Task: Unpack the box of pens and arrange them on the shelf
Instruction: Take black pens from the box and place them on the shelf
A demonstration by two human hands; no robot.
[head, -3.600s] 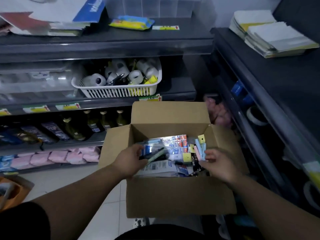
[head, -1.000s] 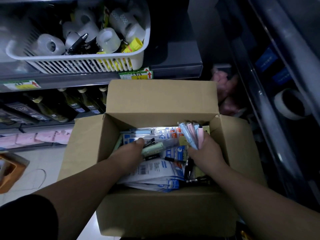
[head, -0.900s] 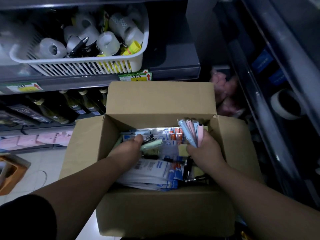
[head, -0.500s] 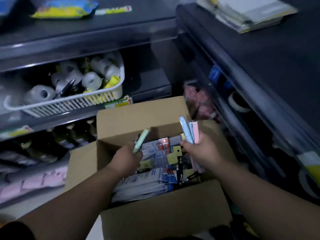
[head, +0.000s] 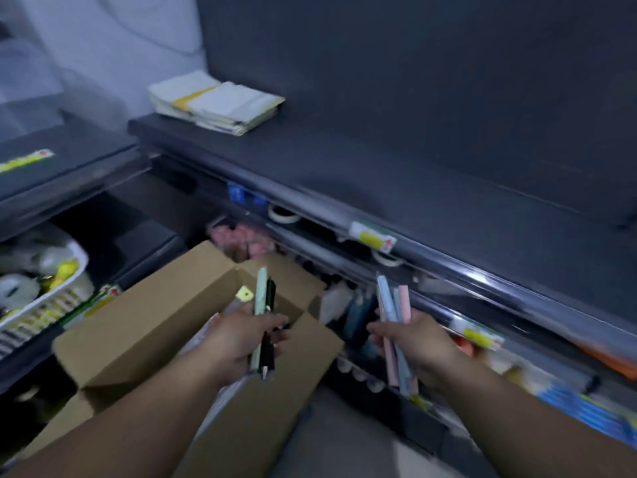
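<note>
Left hand (head: 246, 343) grips two pens (head: 264, 301); right hand (head: 418, 341) grips pastel pen bundle (head: 393, 303). Risk: splayed bundle slips, drops into crowded lower shelf (head: 429, 301) beyond right hand.

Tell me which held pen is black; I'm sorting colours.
The black pen in the left hand, beside a pale green pen; the right hand holds only pink and blue pens.

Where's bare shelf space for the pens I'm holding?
The dark top shelf is bare from the paper pads rightward, back to the dark wall panel. The lower tiers look crowded: tape rolls, pink packets, and more stock beside the right hand.
</note>
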